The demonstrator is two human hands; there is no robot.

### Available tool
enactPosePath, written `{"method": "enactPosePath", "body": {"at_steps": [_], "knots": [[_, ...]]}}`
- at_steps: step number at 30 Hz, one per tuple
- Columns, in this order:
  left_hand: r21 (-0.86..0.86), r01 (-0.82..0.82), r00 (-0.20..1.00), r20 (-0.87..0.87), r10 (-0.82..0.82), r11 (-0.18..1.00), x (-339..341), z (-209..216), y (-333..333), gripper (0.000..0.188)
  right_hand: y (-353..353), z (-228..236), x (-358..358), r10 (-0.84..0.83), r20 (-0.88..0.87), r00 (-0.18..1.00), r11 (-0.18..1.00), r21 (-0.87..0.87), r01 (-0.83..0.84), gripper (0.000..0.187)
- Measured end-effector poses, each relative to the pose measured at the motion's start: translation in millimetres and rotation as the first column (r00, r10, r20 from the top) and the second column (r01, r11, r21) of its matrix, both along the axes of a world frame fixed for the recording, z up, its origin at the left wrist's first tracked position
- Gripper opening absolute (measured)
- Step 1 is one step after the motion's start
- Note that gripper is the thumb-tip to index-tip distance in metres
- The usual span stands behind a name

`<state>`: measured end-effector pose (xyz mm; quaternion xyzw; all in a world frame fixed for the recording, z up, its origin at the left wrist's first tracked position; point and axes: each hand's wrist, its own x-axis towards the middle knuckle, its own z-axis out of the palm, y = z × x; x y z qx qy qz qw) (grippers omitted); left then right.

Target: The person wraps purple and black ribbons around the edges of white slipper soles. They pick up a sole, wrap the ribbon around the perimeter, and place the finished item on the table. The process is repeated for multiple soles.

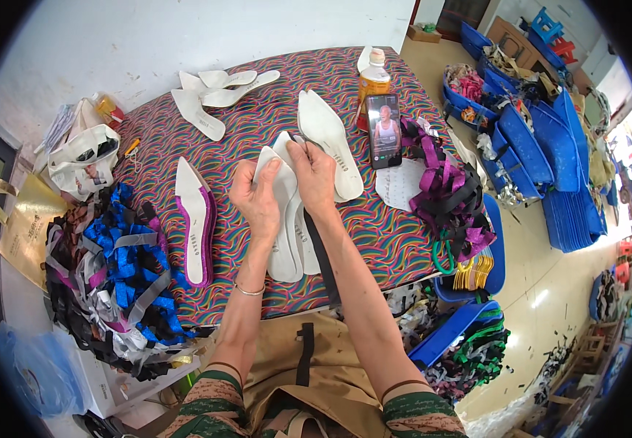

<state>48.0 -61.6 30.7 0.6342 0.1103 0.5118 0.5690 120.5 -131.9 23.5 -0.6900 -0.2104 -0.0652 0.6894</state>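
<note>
At the middle of the table, two or so white pointed insoles (285, 244) lie side by side, toes away from me. My left hand (257, 196) is closed, thumb on top, on the toe part of the left insole. My right hand (311, 174) pinches at the toe of the insole beside it. From under my right hand and forearm a black strip (320, 252) runs toward the table's front edge. Farther right lies a stack of white insoles (325, 139). To the left rests a stack of insoles with purple edging (196, 226).
More white insoles (217, 91) lie at the back left. Heaped fabric strips (122, 270) sit at the left, and purple and black ribbons (444, 186) at the right. A phone (384, 131) leans on a bottle (374, 77). Blue baskets (524, 146) stand on the floor.
</note>
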Motion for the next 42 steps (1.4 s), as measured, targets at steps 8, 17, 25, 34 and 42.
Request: {"method": "enactPosePath", "body": {"at_steps": [8,17,25,34,42], "knots": [[-0.143,-0.073,0.996,0.033,0.078,0.987,-15,21,-4,0.022,14,-4,0,-0.017,-0.047,0.999,1.000,-0.013,0.016,0.031],[-0.001,0.122,0.961,-0.251,-0.119,0.992,-37,42,12,0.016,-3,-31,21,-0.024,-0.037,0.999,0.973,-0.231,0.015,0.037],[-0.364,0.469,0.765,-0.289,-0.576,0.805,-35,19,44,0.040,-59,23,68,0.644,-0.309,0.700,0.646,-0.270,-0.714,0.020],[-0.714,0.568,0.694,0.150,-0.704,0.409,-58,-12,64,0.033,-66,28,68,0.550,0.411,0.726,0.552,-0.832,0.053,0.017],[-0.868,0.317,0.800,0.028,-0.600,0.383,-101,27,-9,0.032,-131,79,-21,0.154,-0.127,0.980,0.981,-0.100,-0.168,0.020]]}}
